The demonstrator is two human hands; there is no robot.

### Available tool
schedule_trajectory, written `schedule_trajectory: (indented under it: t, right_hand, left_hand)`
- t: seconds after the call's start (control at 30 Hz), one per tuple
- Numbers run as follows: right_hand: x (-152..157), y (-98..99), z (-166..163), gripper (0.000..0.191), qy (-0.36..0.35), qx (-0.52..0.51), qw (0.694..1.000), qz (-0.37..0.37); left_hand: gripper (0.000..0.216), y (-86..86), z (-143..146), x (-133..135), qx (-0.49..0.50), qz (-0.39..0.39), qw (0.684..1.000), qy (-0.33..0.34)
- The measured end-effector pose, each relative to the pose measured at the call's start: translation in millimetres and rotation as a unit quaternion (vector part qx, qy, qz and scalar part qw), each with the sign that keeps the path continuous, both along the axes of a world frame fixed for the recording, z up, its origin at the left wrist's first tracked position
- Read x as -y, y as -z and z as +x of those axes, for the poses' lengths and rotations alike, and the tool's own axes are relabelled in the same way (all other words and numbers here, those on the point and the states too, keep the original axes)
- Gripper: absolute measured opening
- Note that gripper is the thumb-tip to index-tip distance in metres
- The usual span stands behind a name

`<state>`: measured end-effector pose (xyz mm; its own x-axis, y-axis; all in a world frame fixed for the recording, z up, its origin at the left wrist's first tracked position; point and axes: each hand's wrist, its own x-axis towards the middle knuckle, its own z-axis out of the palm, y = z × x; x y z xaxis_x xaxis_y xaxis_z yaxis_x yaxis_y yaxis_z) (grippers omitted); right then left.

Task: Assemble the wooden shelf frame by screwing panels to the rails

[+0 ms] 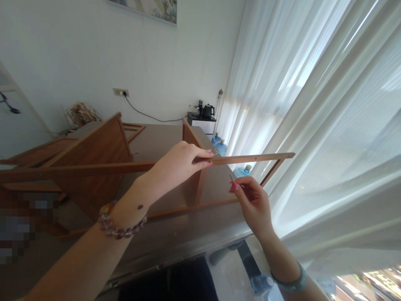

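Observation:
A brown wooden frame with shelf panels lies on its side on the table. My left hand is closed around its upper long rail, where an upright shelf panel meets it. Thumb and fingertips sit close together at the joint; whether anything small is between them is hard to make out. To the right and slightly lower, my right hand pinches a thin metal rod between thumb and forefinger, apart from the rail. Its exact kind is too small to tell. A larger slanted wooden panel stands in the frame at the left.
The brown table reaches toward the wall. Beyond it stand a black kettle on a small cabinet and several blue water bottles. White curtains hang close on the right. A dark chair is below the table edge.

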<state>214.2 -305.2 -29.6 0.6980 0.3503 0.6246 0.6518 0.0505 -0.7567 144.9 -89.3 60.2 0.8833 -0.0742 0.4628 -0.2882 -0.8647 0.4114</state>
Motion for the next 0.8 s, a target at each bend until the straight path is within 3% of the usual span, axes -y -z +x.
schedule_trajectory:
  t: [0.13,0.23,0.8]
  right_hand:
    - [-19.2,-14.7,-3.5,0.004,0.042,0.180,0.982,-0.050]
    - [-30.5,-24.3,-1.3,0.007,0.076,0.259,0.961,-0.058]
    - [-36.2,-23.5,9.3,0.013,0.060,0.268,0.958,-0.078]
  left_hand:
    - [0.032,-0.8,-0.4,0.0,0.000,0.000,1.000,0.001]
    - [0.032,-1.9,-0.5,0.3,-0.003,0.004,1.000,-0.001]
    - [0.030,-1.2,-0.3,-0.8,-0.003,0.004,1.000,0.003]
